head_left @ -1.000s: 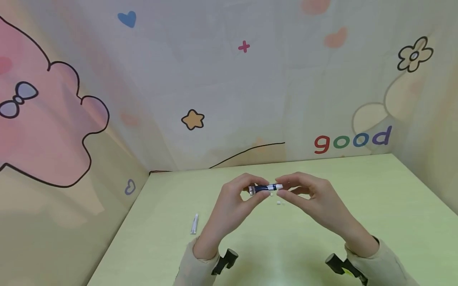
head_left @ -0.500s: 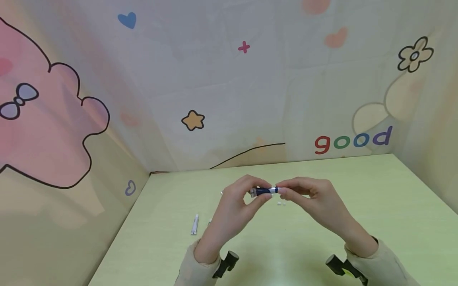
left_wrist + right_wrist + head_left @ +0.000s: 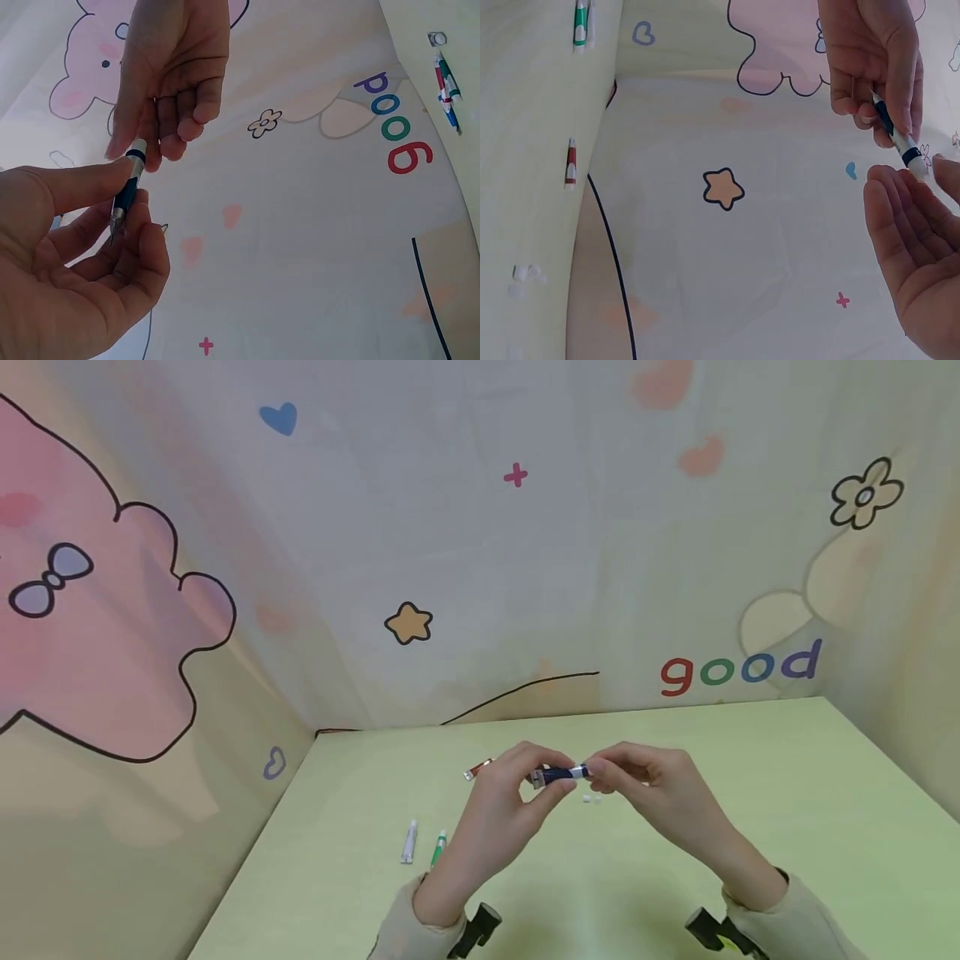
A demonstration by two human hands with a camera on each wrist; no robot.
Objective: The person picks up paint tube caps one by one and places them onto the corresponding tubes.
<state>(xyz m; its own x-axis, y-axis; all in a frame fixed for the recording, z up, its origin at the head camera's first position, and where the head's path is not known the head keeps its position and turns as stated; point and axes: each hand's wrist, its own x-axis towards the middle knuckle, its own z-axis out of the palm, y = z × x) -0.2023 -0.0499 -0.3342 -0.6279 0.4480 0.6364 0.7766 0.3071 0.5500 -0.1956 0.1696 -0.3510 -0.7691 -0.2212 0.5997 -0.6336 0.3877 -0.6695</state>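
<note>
Above the table, my left hand (image 3: 498,818) pinches a small dark blue and silver paint tube (image 3: 557,774) between thumb and fingers, its flat crimped end to the left. The white cap (image 3: 139,145) shows at the tube's other end in the left wrist view. My right hand (image 3: 667,785) has thumb and bent fingertips around that cap, which they hide in the head view. In the right wrist view the fingertips lie right at the cap (image 3: 919,171) and the thumb is at its other side.
On the table to the left lie a silver-white tube (image 3: 408,843), a green tube (image 3: 439,845) and a red tube (image 3: 477,769). Small white caps (image 3: 587,798) lie behind the hands. More coloured tubes (image 3: 441,79) show in the left wrist view. A printed cloth wall stands behind.
My right fingertips have moved onto the cap and cover it in the head view. Both hands appear slightly lower and farther right, bringing the red and green tubes into sight.
</note>
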